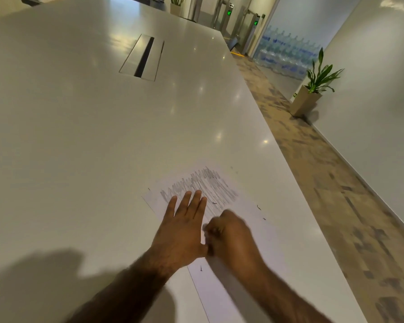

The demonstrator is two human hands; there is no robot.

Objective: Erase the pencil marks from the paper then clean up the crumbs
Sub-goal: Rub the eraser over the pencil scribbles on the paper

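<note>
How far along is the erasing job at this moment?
Done: little; the pencil marks still cover the far part of the paper. In hand: the left hand presses the paper flat; the blurred right hand is curled beside it, probably rubbing. Left: the remaining marks and the dark crumbs on paper and table.

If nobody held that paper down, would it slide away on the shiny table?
Probably yes. The paper lies thin and flat on a glossy table, so the right hand's rubbing would likely drag it. That seems to be why the left hand presses flat on it. Lifted by one edge, a single sheet would likely flop.
</note>
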